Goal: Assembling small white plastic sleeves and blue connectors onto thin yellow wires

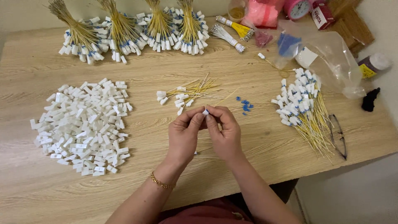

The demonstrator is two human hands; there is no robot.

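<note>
My left hand (185, 135) and my right hand (224, 132) meet over the middle of the wooden table (37, 191), fingertips pinched together on one small white connector (205, 112) with a thin yellow wire (226, 98) running up and to the right from it. Just beyond my hands lies a small bunch of yellow wires with white connectors (183, 93). Several tiny blue pieces (244, 105) lie to the right of my fingertips. A big heap of loose white connectors (85, 126) is on the left.
A pile of finished yellow wires with connectors (302, 108) lies at the right, beside eyeglasses (338, 136). Tied bundles of wires (124, 29) line the far edge. A clear plastic bag (327, 58), a pink bag (262, 14), a pink clock (297, 8) and a small bottle (373, 64) sit at the back right.
</note>
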